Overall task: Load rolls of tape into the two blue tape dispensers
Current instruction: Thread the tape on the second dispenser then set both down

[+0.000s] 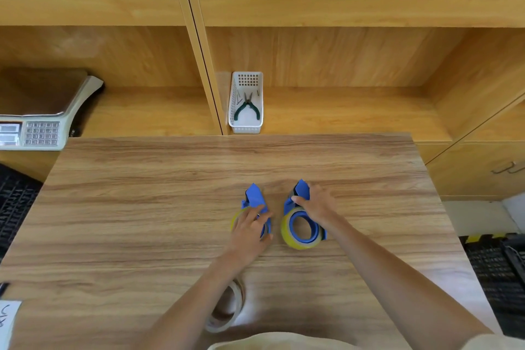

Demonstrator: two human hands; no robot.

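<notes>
Two blue tape dispensers stand side by side at the middle of the wooden table (142, 207). The left dispenser (254, 197) carries a yellowish tape roll (237, 217), mostly hidden under my left hand (251, 231), which rests on it with fingers curled around the wheel. On the right dispenser (299, 192), a yellow tape roll (295, 240) sits around the blue wheel. My right hand (315, 203) grips that dispenser's body from the right side. A nearly used-up whitish tape roll (227, 307) lies flat near the table's front edge, partly under my left forearm.
A white basket (246, 122) with green-handled pliers (247, 108) stands on the shelf behind the table. A weighing scale (39, 111) sits at the left. Black crates (500, 270) are on the floor to the right, and a paper note (7, 318) lies at the front left.
</notes>
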